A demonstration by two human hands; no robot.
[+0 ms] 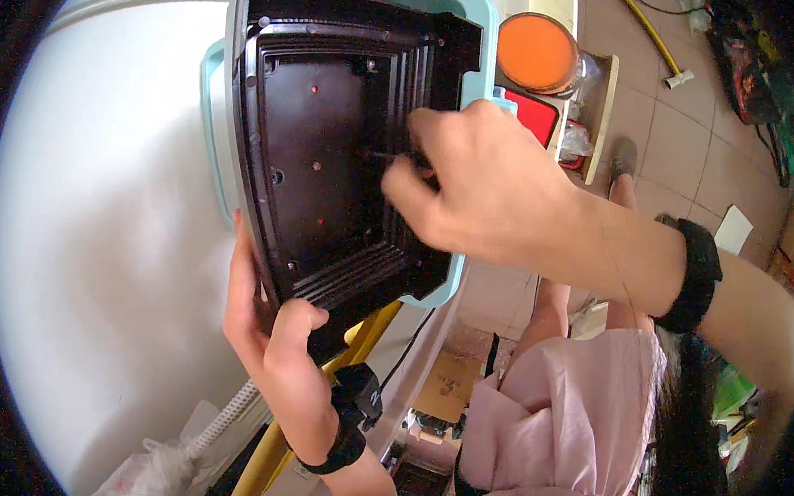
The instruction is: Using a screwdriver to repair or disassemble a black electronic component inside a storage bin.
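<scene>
Black tray (318, 117) is up in front of the person, tilted, hollow side facing the cam, w/ a pale blue tub (479, 6) (prob. a tub, mostly hidden) behind it, edges showing past the tray's top, L and R sides. Tray's long axis runs approx. up-down in view, its top end cut off by the frame. L hand (281, 353) is at the tray's bottom L corner, closed on it: thumb over the rim, fingers along the outer L side, so the tray is clamped btwn them. R hand (474, 172) is at the tray's R side, abt midway along the long axis, fingertips just inside the stepped ledge; tray floor lies directly L of that grip. Thumb & forefinger curl toward each other w/ a small gap; a thin dark sliver (380, 155) shows there, but motion blur, so can't tell if it's pinched or whether the fingertips touch the ledge. R hand is nearer the tray's middle; L only has the corner. Beyond the tray's R side: orange lid (538, 52), red pad (531, 115) below it, and farther off a yellow-handled hammer (640, 11) on floor tiles. White panel (114, 155) is L of tray, clear bag (149, 485) below-L.
</scene>
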